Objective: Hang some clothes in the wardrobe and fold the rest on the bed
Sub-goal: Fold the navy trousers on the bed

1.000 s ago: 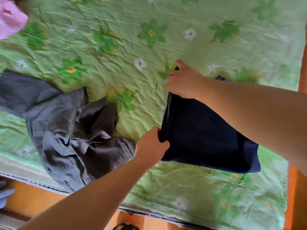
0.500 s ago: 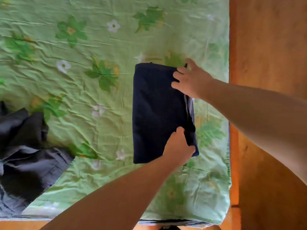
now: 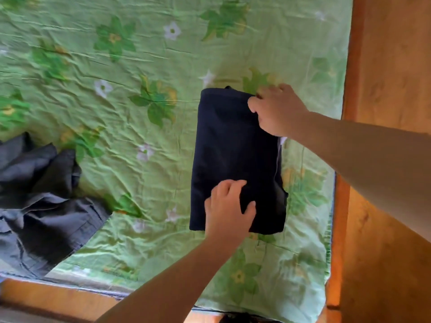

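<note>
navy folded garment (image 3: 233, 155) is the landmark here, lying flat on the bed (image 3: 140, 127) near the bed's right edge, next to the orange wooden frame (image 3: 384, 66). both hands are on it, and i'd say that's to flatten and square up the bundle now it's folded down to a tidy rectangle.

left hand (image 3: 229, 206) rests on the garment's near end, fingers spread, grip released, palm pressing down rather than pinching. reads like it's pinning the stack so the layers don't slide. right hand (image 3: 278, 110) is at the garment's far right corner, fingers curled over the edge; looks clenched on the navy fabric, probably tucking that corner.

the garment itself: dark navy, matte, several layers thick, edges mostly lined up, though a bit of the under-layer and a small pale tag peek out along its right side.

well off to the garment's left sits a crumpled grey garment (image 3: 39, 201), unfolded, likely next in line.
</note>
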Demonstrator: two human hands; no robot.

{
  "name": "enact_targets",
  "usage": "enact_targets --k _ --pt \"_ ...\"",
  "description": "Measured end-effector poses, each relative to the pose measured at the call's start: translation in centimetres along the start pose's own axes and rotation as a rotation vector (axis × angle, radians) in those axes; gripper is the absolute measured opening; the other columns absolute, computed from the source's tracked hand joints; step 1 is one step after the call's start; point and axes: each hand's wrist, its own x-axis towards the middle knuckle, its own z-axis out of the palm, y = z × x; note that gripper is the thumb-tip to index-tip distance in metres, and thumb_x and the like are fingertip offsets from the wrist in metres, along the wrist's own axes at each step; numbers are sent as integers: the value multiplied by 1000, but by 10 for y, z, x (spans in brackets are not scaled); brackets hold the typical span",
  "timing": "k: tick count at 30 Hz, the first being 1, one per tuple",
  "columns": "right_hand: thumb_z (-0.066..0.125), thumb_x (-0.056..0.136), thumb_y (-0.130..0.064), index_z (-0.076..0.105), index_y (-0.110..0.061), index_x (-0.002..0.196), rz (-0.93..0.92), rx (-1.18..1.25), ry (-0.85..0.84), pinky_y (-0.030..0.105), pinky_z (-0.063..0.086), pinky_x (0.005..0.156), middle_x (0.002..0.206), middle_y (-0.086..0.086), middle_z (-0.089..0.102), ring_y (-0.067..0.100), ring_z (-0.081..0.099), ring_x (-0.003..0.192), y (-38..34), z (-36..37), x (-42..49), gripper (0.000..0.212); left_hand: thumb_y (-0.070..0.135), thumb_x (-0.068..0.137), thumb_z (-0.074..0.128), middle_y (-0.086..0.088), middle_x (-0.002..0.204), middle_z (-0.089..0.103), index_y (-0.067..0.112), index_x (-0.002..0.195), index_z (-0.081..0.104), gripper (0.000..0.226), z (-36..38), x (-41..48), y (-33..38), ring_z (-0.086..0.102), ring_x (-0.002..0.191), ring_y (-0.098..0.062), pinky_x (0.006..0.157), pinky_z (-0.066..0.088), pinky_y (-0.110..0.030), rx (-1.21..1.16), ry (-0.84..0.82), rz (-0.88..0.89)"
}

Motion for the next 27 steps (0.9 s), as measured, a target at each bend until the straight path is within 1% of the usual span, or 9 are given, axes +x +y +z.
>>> enact_targets --k 2,4,6,9,11,16,18,23,27 --pt "53 93 -32 43 -16 139 108 203 -18 54 42 101 130 16 55 39 54 116 -12 -4 21 50 40 85 71 5 148 30 39 148 31 75 -13 -4 -27 31 136 -17 113 31 -47 16 154 -201" --pt "59 91 -39 29 -17 147 168 323 -123 56 40 99 135 16 53 41 53 119 -22 -5 39 67 34 80 78 3 142 33 34 149 28 85 -23 -7 -52 39 132 -21 112 37 -48 -157 109 -421" --pt "66 86 -35 35 -15 142 208 362 -184 50 43 88 127 13 56 36 56 105 -26 -3 51 67 26 79 82 6 130 47 28 139 43 72 -26 -9 -71 56 117 -16 102 51 -40 -416 24 -506" --pt "74 82 -34 57 -13 112 250 453 -276 34 39 63 99 4 63 21 54 74 -23 -6 58 41 20 79 81 10 106 71 25 119 60 46 -29 -11 -85 70 91 -2 73 56 -17 -635 -123 -532" --pt "76 80 -32 61 -12 101 275 562 -326 32 41 58 91 4 63 21 56 71 -18 -9 56 33 17 76 78 10 98 76 26 109 67 36 -35 -11 -88 72 88 -3 66 54 -13 -700 -140 -486" --pt "73 85 -24 57 -11 114 455 782 -411 36 53 67 98 9 64 30 64 83 0 -24 23 35 15 70 72 0 95 75 28 94 73 27 -90 1 -94 74 84 -15 69 59 -31 -962 6 -411" --pt "70 88 -17 59 -12 118 546 1069 -503 50 61 74 101 14 73 38 73 88 9 -31 0 32 15 72 73 4 94 74 29 100 70 32 -124 18 -102 72 80 -11 64 58 -32 -1008 84 -374" --pt "67 95 -11 65 -20 117 657 1604 -472 32 61 64 108 0 77 17 76 90 -15 -24 -61 24 12 87 74 0 93 75 29 136 47 58 -203 90 -118 72 75 -11 57 55 -28 -1051 265 -290" --pt "71 90 -11 51 -27 123 846 1561 -310 42 58 78 117 0 69 25 69 101 -73 27 -91 41 21 85 81 -7 125 66 46 154 14 99 -197 100 -140 73 97 -21 72 61 -42 -701 -86 -340"
